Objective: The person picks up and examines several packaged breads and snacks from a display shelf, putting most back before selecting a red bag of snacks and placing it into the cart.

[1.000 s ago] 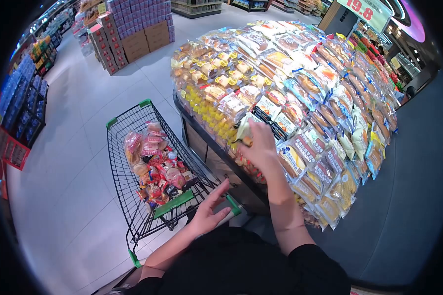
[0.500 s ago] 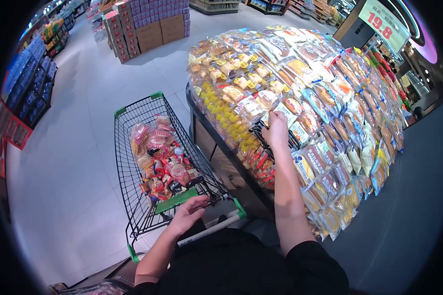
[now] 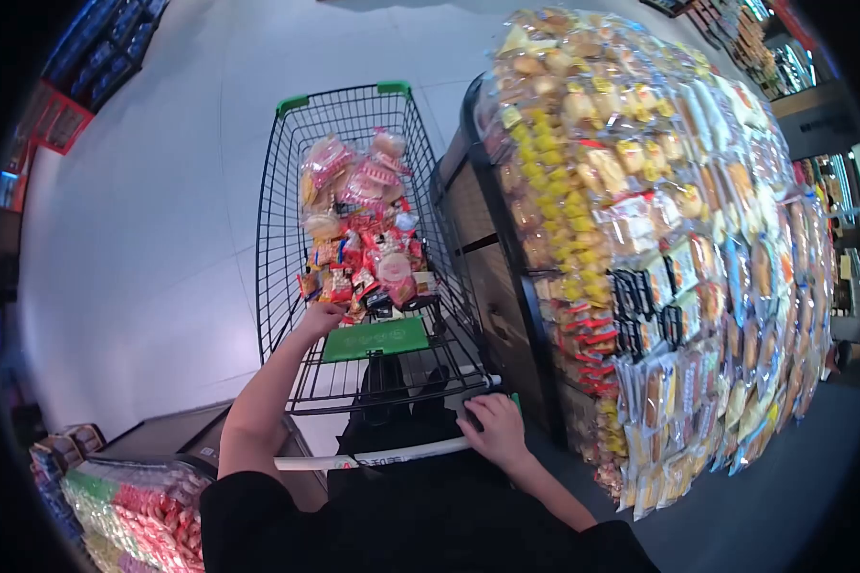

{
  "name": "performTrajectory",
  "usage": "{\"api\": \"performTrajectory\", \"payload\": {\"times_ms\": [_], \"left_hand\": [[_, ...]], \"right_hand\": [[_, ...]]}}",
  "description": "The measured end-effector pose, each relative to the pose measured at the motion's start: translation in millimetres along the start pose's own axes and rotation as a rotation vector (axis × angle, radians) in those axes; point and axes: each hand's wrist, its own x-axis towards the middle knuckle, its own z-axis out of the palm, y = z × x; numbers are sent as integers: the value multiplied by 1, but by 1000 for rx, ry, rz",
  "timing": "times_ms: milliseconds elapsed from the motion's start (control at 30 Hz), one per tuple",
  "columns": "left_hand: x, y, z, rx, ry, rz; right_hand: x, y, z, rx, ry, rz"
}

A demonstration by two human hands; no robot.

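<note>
In the head view, a black wire shopping cart (image 3: 266,205) with green corners stands before me. Clear-wrapped packs with pink print (image 3: 371,181) lie inside it, above a heap of small red packets (image 3: 354,253). My left hand (image 3: 323,317) reaches over the cart's left side to the near edge of the red packets. Its fingers are curled, and whatever they hold is hidden. At the right end of the pale cart handle (image 3: 401,453), my right hand (image 3: 495,428) rests with its fingers bent over it. A green panel (image 3: 376,338) lies between the hands and the goods.
A large display of bagged bread (image 3: 678,239) rises close on the right, its dark edge (image 3: 516,277) running beside the cart. Another bin of red and green packets (image 3: 143,506) stands at lower left. Shelves (image 3: 100,57) line the far left, beyond pale floor (image 3: 153,258).
My right hand has left the black-striped packs on the bread display and come down to the cart handle. My left hand has moved forward into the cart. The view has turned.
</note>
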Motion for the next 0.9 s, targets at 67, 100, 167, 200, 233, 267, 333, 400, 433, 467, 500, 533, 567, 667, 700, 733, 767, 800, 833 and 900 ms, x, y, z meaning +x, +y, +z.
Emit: {"api": "performTrajectory", "payload": {"times_ms": [67, 100, 167, 200, 233, 267, 333, 400, 433, 467, 500, 533, 567, 667, 700, 733, 767, 800, 833, 900], "left_hand": [[26, -23, 7, 238, -66, 49], [37, -19, 21, 269, -95, 104], [59, -17, 49, 299, -140, 156], [74, -21, 65, 438, -125, 225], [87, -24, 79, 577, -108, 300], [90, -14, 89, 580, -119, 304], [90, 10, 106, 671, -1, 84], [100, 17, 116, 785, 42, 101], [104, 18, 118, 900, 91, 109], [109, 19, 117, 926, 172, 110], [116, 22, 109, 928, 167, 115], [123, 25, 98, 858, 39, 48], [129, 21, 91, 785, -88, -18], [131, 8, 86, 805, -102, 128], [133, -1, 86, 816, -110, 169], [135, -9, 86, 747, -95, 164], [134, -11, 85, 750, -93, 166], [134, -11, 84, 742, -105, 155], [135, -11, 84, 733, -118, 145], [139, -10, 85, 780, -126, 127]], "right_hand": [[-16, 12, 30, -7, -35, 70], [-13, 13, 35, -25, -44, 134], [-11, 12, 39, -28, 15, 105], [-10, 11, 39, -40, 18, 127], [-8, 9, 39, -54, 24, 149], [-7, 7, 39, -55, 25, 161], [-4, 5, 36, -61, 63, 178], [-3, 6, 36, -64, 72, 186], [-2, 6, 36, -61, 78, 188], [-1, 7, 37, -63, 79, 193], [-1, 7, 36, -64, 69, 198], [-1, 7, 36, -66, 59, 204], [-1, 6, 35, -68, 59, 211], [0, 4, 34, -66, 47, 219], [-1, 4, 35, -70, 50, 217], [0, 4, 36, -73, 54, 216], [0, 4, 36, -72, 58, 215], [0, 5, 36, -69, 57, 208], [0, 4, 36, -67, 55, 201], [0, 3, 35, -68, 37, 204]]}}
